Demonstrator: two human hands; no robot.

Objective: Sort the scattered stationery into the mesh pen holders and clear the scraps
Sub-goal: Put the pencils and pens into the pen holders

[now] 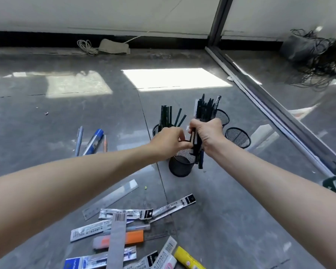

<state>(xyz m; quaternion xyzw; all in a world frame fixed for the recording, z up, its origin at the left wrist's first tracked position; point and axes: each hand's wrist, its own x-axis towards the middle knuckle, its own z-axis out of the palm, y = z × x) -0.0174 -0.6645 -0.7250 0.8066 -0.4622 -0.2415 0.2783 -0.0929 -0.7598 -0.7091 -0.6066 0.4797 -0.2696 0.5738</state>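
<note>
My right hand (207,135) grips a thick bundle of black pens (205,110) upright above a black mesh holder (179,165) near the middle of the floor. My left hand (168,141) pinches one pen at the bundle's lower left side. Behind my left hand, a second mesh holder (156,130) stands with several dark pencils (168,116) in it. A third holder (238,137) stands to the right, and a fourth holder (222,115) shows behind the bundle.
Rulers (111,199), packaged refills (171,207), an orange case (128,237) and a yellow tube (188,258) lie scattered near me. A blue marker (94,141) and pens (79,140) lie at left. A metal floor track (270,111) runs diagonally at right, tangled cables (316,59) beyond it.
</note>
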